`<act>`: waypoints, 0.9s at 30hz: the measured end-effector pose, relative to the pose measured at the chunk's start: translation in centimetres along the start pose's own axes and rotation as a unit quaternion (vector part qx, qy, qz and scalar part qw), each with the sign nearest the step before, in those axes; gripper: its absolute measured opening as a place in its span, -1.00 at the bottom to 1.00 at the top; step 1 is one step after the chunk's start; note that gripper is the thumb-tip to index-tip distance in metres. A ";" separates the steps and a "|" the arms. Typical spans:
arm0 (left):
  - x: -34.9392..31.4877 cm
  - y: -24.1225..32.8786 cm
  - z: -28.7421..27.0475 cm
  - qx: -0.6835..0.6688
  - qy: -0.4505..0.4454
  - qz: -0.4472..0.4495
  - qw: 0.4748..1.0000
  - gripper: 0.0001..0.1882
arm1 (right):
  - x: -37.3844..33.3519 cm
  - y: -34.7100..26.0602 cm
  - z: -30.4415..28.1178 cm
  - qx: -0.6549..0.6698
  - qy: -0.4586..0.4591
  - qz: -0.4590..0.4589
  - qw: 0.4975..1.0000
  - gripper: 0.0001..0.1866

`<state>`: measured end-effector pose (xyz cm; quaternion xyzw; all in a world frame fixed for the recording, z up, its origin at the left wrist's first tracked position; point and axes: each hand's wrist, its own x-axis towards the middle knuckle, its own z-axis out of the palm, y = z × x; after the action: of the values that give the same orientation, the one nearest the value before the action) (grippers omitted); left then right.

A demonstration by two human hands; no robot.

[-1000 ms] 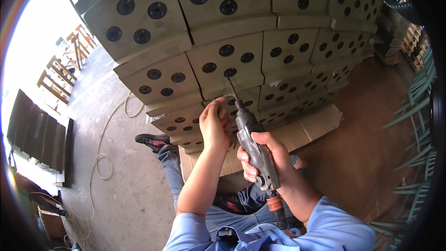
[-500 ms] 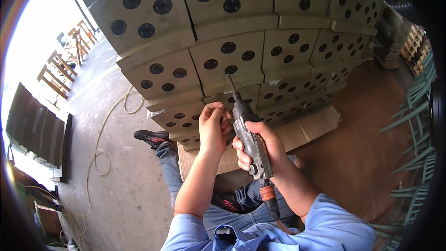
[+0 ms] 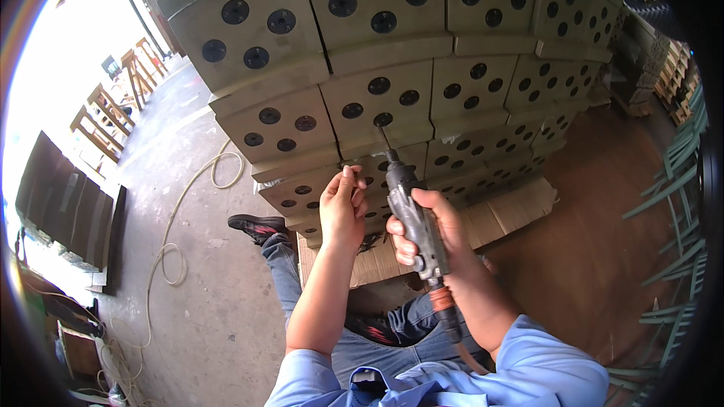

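In front of the big stack of panels (image 3: 407,60), the power driver (image 3: 413,215) sat firmly clasped in your right hand (image 3: 445,226), your left hand (image 3: 343,207) curled nearby, around what I couldn't tell, and the slim bit (image 3: 387,138) angled upward, seemingly to line up with a black disc (image 3: 383,119).

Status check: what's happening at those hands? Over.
Right hand gripping power tool. Left hand half-curled beside it, contents unclear. Bit at black disc; nothing visibly in the way.
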<state>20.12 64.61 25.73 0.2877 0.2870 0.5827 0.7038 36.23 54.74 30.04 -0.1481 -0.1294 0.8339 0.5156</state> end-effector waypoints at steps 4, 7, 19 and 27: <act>1.1 1.3 0.8 -0.004 -0.006 0.007 1.000 -0.74 | -4.4 0.0 -0.4 -0.042 -0.009 0.050 0.998 -0.64; 2.2 0.8 2.9 -0.040 -0.037 -0.021 0.998 -0.75 | -6.2 0.9 -2.0 -0.093 -0.018 0.077 0.993 -0.54; 2.6 0.3 6.3 -0.014 -0.080 -0.060 0.995 -0.75 | -8.2 -0.2 -2.5 -0.014 -0.056 0.081 0.995 -0.52; 3.5 1.8 6.7 0.036 -0.123 -0.079 0.989 -0.73 | -8.4 -0.4 -2.6 -0.033 -0.063 0.068 0.995 -0.50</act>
<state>24.44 67.84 31.35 0.3589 0.2410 0.4743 0.7669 41.14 47.50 28.80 -0.1210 -0.1784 0.8700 0.4433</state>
